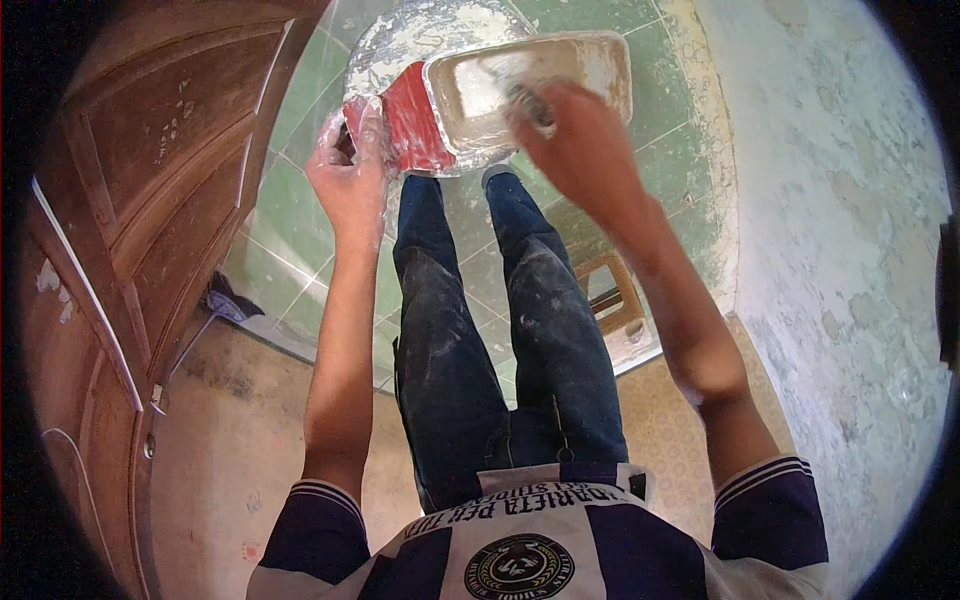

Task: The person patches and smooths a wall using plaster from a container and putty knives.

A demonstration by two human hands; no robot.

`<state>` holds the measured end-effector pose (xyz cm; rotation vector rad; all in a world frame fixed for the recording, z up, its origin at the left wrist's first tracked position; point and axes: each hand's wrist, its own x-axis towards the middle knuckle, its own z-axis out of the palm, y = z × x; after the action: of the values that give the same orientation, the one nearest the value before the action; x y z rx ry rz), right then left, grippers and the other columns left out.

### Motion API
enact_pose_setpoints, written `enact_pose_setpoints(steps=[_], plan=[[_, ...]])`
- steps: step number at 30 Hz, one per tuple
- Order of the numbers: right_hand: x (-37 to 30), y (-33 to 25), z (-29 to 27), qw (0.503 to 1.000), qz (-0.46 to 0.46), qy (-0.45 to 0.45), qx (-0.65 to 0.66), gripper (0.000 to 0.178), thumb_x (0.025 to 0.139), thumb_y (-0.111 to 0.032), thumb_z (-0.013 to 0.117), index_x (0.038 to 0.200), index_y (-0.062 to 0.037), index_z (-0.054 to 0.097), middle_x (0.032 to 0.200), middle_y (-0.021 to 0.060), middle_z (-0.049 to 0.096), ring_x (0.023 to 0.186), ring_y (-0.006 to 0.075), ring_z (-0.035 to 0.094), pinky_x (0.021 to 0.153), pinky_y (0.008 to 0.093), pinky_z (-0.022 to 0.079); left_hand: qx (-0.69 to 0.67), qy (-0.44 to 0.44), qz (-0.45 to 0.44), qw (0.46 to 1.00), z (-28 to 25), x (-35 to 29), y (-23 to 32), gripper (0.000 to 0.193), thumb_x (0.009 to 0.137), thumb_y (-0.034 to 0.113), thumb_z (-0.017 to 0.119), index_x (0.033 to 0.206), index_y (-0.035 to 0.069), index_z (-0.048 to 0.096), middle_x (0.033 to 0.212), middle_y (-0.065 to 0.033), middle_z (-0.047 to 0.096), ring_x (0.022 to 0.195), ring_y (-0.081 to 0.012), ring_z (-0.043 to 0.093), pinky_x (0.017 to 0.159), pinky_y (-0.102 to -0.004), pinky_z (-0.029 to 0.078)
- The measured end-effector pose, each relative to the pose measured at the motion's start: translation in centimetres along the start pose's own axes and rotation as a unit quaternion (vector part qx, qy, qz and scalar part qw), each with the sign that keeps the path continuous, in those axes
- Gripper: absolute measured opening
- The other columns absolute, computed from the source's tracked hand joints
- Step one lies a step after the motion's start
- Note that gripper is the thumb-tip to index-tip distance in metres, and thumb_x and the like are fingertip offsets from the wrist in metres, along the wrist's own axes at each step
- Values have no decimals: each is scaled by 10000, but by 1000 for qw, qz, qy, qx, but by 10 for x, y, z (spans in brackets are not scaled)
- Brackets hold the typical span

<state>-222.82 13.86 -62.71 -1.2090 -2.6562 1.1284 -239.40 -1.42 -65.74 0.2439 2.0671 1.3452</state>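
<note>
My left hand [345,170] pinches a red, flat putty spreader [415,120], smeared with white, beside the left edge of a tray. That rectangular off-white tray [622,85] holds white paste and rests over a round, paste-crusted surface [400,35]. Over the tray, my right hand [580,145] is closed around the greyish handle of a tool [535,108], probably a putty knife. Motion blurs its blade, so the exact shape cannot be made out. White paste coats the fingers of my left hand.
A brown wooden door [170,150] stands at the left, with a dark broom head [232,298] near its foot. To the right rises a patchy whitish wall [840,270]. Green tiles [300,225] cover the floor; a tan slotted object [625,320] lies by my right leg.
</note>
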Motion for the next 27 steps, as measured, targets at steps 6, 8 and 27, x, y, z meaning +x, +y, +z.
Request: enact_pose_setpoints(steps=[6, 8, 27], plan=[[-3, 5, -5, 996, -28, -48, 75, 318, 864, -266, 633, 1031, 4, 650, 932, 220, 674, 845, 384, 659, 738, 461, 522, 8, -10, 2, 1000, -1, 4, 0, 242, 944, 132, 625, 1101, -51, 641, 967, -68, 675, 809, -89, 613, 692, -243, 502], [5, 6, -29, 979, 98, -87, 159, 353, 868, -284, 652, 1045, 20, 635, 904, 238, 678, 823, 392, 665, 724, 453, 523, 6, -8, 8, 1000, -1, 5, -2, 248, 946, 135, 623, 1107, -53, 638, 969, -69, 675, 818, -92, 615, 701, -245, 505], [2, 0, -1, 983, 85, -33, 157, 352, 860, -284, 661, 978, 47, 653, 817, 228, 683, 750, 344, 681, 700, 416, 522, 5, -31, 19, 999, -2, 5, -6, 251, 952, 132, 612, 1125, -49, 629, 1014, -77, 671, 877, -107, 619, 743, -253, 513]])
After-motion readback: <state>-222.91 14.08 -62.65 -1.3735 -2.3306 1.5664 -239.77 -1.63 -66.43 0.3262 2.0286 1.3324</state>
